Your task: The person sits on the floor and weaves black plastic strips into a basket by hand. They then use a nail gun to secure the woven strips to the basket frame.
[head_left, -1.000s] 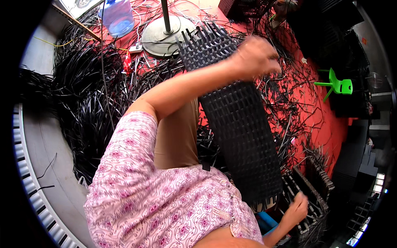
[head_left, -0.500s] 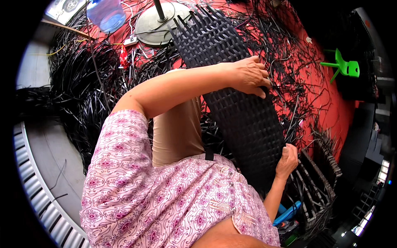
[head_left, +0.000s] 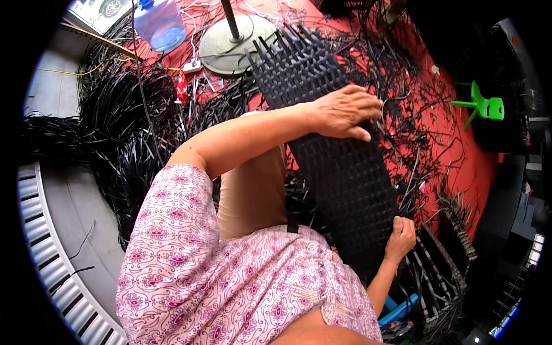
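A long black woven strip panel (head_left: 339, 167) slants from the top middle down beside my lap, with loose strip ends sticking out at its far end. Across its upper half reaches my left hand (head_left: 347, 112), palm down, fingers stretched toward the panel's right edge and thumb held apart. Lower down, the curled fingers of my right hand (head_left: 401, 238) grip the panel's right edge. The panel's near end is hidden by my body.
Loose black strips (head_left: 129, 115) lie heaped at left. A round stand base (head_left: 230, 52), clear blue bottle (head_left: 162, 31) and white power strip (head_left: 192, 66) are at the far side. Right are a green chair (head_left: 483, 106) and dark slatted frame (head_left: 440, 259); strip scraps litter the red floor.
The whole view has shifted slightly, so things sit lower in it. My left hand's fingers have straightened over the panel. My right hand keeps its grip on the edge.
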The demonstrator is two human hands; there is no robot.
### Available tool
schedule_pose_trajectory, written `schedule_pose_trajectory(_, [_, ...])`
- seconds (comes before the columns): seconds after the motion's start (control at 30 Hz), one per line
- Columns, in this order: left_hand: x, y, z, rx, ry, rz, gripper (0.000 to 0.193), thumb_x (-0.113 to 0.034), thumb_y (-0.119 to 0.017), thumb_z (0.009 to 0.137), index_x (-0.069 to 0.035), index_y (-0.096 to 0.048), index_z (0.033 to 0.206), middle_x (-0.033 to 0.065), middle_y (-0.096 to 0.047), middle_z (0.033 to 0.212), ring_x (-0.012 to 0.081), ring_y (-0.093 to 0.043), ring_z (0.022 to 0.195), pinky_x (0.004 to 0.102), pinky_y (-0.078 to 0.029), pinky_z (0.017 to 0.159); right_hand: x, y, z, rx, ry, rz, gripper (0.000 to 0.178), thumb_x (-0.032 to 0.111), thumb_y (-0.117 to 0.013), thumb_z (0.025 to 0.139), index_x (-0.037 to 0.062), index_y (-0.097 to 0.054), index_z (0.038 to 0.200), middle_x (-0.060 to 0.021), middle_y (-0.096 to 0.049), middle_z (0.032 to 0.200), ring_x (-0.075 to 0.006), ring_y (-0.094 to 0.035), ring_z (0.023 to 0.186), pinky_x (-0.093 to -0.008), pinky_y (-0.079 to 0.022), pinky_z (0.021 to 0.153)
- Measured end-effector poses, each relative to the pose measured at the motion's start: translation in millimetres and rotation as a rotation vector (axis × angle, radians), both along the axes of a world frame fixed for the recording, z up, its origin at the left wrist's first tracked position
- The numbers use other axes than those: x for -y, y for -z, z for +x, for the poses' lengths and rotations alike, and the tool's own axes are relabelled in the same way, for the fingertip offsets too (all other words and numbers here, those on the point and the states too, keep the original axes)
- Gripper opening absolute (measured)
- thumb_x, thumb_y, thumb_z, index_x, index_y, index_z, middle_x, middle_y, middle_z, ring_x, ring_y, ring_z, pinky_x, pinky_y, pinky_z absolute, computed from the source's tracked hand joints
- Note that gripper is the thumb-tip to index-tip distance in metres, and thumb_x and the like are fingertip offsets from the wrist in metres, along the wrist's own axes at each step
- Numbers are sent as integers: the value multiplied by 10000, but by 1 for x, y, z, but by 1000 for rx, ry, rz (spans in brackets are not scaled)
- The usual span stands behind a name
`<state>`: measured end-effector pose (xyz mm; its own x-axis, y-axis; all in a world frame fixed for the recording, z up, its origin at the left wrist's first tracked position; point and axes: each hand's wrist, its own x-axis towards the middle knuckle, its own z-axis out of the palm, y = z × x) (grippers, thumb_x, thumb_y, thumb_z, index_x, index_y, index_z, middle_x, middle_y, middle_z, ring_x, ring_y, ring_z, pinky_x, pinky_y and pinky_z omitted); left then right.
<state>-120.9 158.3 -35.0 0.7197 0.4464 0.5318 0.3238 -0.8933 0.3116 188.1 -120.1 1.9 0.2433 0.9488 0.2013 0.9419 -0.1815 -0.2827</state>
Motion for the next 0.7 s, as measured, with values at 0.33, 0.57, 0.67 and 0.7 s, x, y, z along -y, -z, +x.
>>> schedule_pose_trajectory(0.33, [-79, 6, -38, 136, -540, 59, 769, -596, -553, 946, -72, -429, 1495, 205, -451, 1510, 358, -386, 1429, 474, -264, 1193, -1, 3, -2, -5, 11, 43, 413, 398, -575, 1002, 29, -646, 833, -146, -632, 875, -377, -621, 836, -456, -478, 734])
schedule_pose_trajectory(0.57, [-127, 14, -59, 31, -711, -123, 785, -556, -480, 988, -21, -335, 1543, 248, -478, 1475, 355, -400, 1419, 461, -351, 1137, -11, 1, -2, 7, 11, 17, 415, 409, -572, 1003, 40, -638, 824, -158, -627, 864, -386, -613, 844, -473, -465, 735])
schedule_pose_trajectory(0.67, [-172, 26, -83, 333, -891, -586, 636, -517, -495, 998, 15, -543, 1343, 260, -592, 1305, 398, -525, 1259, 485, -421, 1037, -6, -3, -6, 4, 65, -11, 486, 485, -561, 996, 41, -651, 820, -146, -638, 857, -383, -624, 850, -478, -475, 736])
schedule_pose_trajectory(0.7, [-180, 6, -94, 445, -873, -1049, 583, -496, -487, 1011, 25, -621, 1236, 260, -653, 1197, 424, -595, 1154, 492, -461, 979, -5, -2, -3, -10, 78, 1, 496, 498, -560, 994, 43, -656, 821, -145, -640, 860, -383, -627, 856, -480, -480, 741])
